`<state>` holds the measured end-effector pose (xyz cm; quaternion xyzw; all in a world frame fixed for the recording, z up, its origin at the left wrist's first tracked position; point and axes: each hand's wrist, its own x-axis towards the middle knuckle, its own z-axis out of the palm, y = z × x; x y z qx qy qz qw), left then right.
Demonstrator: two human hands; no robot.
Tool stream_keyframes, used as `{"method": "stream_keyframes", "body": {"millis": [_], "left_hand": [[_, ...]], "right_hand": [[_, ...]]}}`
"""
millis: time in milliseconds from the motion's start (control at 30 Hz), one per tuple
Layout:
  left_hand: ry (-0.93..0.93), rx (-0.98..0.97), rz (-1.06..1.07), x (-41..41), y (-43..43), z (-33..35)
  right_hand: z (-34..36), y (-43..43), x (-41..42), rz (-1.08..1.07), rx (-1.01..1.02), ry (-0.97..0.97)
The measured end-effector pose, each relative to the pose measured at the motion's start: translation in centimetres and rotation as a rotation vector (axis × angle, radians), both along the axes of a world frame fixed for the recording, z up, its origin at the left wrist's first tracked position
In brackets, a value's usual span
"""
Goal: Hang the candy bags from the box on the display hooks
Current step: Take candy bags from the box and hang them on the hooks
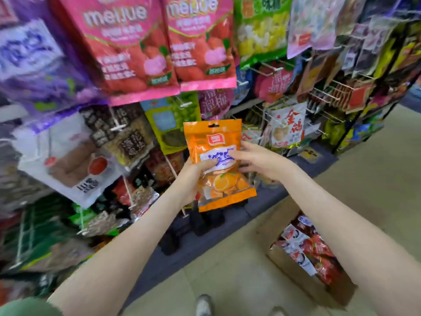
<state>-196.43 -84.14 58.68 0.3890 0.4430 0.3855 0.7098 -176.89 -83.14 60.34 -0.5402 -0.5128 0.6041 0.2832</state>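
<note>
An orange candy bag [216, 142] with an orange-slice picture and a hang hole at its top is upright in front of the display rack. My left hand [193, 176] grips its left side, thumb across the front. My right hand [252, 159] holds the right edge, thumb on the front label. An open cardboard box [289, 267] on the floor at lower right holds several red and white candy bags [307, 247]. A bare white display hook [175, 179] pokes out just left of the held bag, partly hidden by my left hand.
Hanging snack bags crowd the rack: two pink strawberry bags [159, 46] overhead, a purple bag [34, 65] at left, a white bag [68, 156] below it. More wire hooks [268, 71] and bags fill the right rack. Beige floor [239, 281] lies beneath, with my shoe [204, 304] at the bottom.
</note>
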Motion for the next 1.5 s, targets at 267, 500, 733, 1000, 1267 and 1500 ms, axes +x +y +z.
{"method": "stream_keyframes", "body": {"millis": [267, 500, 733, 1000, 1267, 1500], "left_hand": [[0.011, 0.154, 0.123, -9.0, 0.1, 7.0], [0.080, 0.347, 0.086, -11.5, -0.8, 9.0], [-0.010, 0.448, 0.364, -12.7, -0.5, 13.4], [0.032, 0.536, 0.599, -15.4, -0.6, 17.5], [-0.011, 0.512, 0.691, -18.5, -0.2, 20.1], [-0.013, 0.534, 0.765, -19.9, 1.2, 22.6]], "right_hand": [[5.4, 1.7, -8.5, 0.023, 0.297, 0.173], [8.1, 1.8, -9.4, 0.150, 0.395, 0.194], [12.9, 2.8, -13.1, 0.296, 0.427, 0.135], [16.7, 3.8, -18.3, 0.300, 0.564, 0.107], [18.0, 4.8, -21.8, 0.305, 0.624, 0.112], [18.1, 5.2, -22.3, 0.299, 0.696, 0.047]]}}
